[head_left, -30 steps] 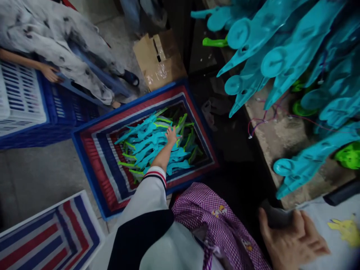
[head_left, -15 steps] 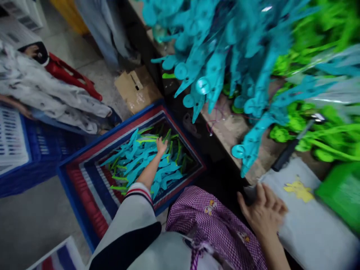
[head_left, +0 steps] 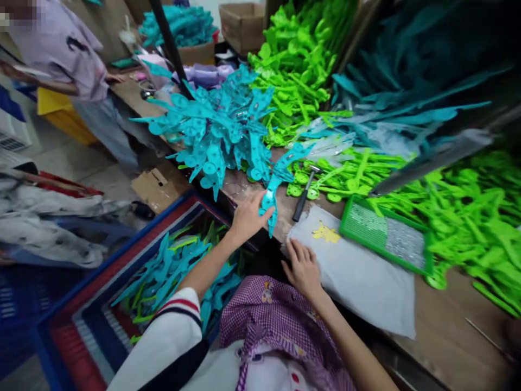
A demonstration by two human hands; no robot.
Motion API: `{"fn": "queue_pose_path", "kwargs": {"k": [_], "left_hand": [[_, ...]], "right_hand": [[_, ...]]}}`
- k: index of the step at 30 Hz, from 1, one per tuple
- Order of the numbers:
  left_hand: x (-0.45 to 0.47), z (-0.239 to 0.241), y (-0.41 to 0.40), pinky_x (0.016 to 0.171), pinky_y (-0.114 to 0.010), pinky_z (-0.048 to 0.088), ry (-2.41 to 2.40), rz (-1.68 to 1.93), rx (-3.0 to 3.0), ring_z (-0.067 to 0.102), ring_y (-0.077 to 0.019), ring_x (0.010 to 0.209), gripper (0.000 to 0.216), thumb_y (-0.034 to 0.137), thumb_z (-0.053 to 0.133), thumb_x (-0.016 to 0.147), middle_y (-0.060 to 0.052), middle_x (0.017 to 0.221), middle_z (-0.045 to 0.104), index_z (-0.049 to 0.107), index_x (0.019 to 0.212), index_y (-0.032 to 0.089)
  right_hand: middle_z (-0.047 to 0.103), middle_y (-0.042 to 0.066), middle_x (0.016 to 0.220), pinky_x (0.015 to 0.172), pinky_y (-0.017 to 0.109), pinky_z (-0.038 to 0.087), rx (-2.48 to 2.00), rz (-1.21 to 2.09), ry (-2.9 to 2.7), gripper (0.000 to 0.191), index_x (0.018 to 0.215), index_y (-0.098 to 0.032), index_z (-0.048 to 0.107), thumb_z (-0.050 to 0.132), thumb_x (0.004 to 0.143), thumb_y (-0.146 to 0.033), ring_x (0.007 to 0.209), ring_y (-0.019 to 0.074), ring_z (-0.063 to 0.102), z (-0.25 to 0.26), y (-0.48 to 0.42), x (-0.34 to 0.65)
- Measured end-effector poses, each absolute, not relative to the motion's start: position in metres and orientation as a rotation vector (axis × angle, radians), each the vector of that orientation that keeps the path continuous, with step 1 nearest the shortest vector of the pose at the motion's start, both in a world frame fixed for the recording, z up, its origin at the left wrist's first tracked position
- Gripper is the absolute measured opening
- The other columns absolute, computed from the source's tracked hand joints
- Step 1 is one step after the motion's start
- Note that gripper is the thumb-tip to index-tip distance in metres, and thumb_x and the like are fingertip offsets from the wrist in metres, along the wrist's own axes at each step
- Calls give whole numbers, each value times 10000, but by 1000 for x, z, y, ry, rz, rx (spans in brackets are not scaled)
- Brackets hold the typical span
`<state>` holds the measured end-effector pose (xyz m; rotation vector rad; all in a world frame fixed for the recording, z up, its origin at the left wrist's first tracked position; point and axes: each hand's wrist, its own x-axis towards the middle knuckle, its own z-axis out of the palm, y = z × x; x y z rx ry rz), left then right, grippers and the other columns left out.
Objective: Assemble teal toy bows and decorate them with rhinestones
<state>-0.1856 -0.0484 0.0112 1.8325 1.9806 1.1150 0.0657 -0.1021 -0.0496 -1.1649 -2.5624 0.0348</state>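
Note:
My left hand [head_left: 247, 218] is at the table's edge, thumb and fingers closed around the lower end of a turquoise plastic piece [head_left: 280, 175]. The piece is long and flat, with a round disc near its pointed end. My right hand [head_left: 303, 267] lies with fingers spread on the near corner of a grey cloth pad [head_left: 366, 288], which bears a yellow cartoon figure. A small hammer [head_left: 303, 198] with a black handle rests between the turquoise piece and the pad. Beside the pad stands a green tray [head_left: 425, 255] of small metallic and pale parts.
A heap of turquoise pieces [head_left: 228, 136] and piles of lime-green pieces [head_left: 366, 168] cover the table. Below left, a blue-rimmed crate [head_left: 52, 320] holds turquoise and green pieces. A metal post [head_left: 431, 160] slants across the right. Two people stand left, near a cardboard box [head_left: 157, 187].
My left hand has come up from the crate to the table edge and taken hold of the turquoise piece. My right hand stays at the pad. The view has turned toward the table.

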Motion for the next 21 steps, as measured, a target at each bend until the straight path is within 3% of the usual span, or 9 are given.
{"fn": "queue_pose_path", "kwargs": {"k": [2, 4, 11, 17, 21], "left_hand": [[-161, 8, -19, 1120, -529, 397, 2077, 856, 1837, 519, -395, 1305, 708, 458, 713, 850, -169, 1344, 592, 479, 1467, 200], [-148, -4, -2, 1104, -551, 401, 2150, 731, 1756, 509, -426, 1306, 758, 383, 736, 826, -207, 1345, 571, 447, 1488, 153], [-146, -23, -5, 1077, -453, 473, 2118, 1289, 1662, 575, -325, 1230, 701, 126, 745, 649, -126, 1249, 602, 544, 1317, 185], [-124, -30, -29, 1100, -456, 459, 2047, 1573, 1629, 581, -299, 1234, 637, 163, 727, 691, -126, 1247, 607, 533, 1298, 168], [-121, -38, -54, 1055, -452, 498, 2032, 1518, 1550, 622, -286, 1178, 589, 202, 733, 708, -111, 1197, 629, 564, 1272, 181]], "right_hand": [[629, 163, 1398, 1058, 454, 398, -1108, 125, -2488, 414, 1377, -170, 562, 517, 974, -255, 1280, 274, 591, -36, -108, 78], [669, 143, 1336, 1050, 445, 413, -1057, 187, -2401, 363, 1338, -190, 587, 504, 986, -219, 1242, 251, 621, -24, -119, 99], [727, 90, 1121, 873, 335, 562, -1072, 607, -2080, 248, 1203, -216, 651, 543, 980, -219, 1039, 196, 700, 9, -152, 148], [721, 73, 1057, 871, 331, 552, -974, 978, -1739, 228, 1111, -227, 699, 546, 973, -325, 945, 181, 679, 63, -93, 84], [733, 84, 1072, 834, 339, 547, -1005, 1109, -1617, 286, 1098, -203, 713, 583, 914, -380, 905, 188, 673, 57, -57, 64]]}}
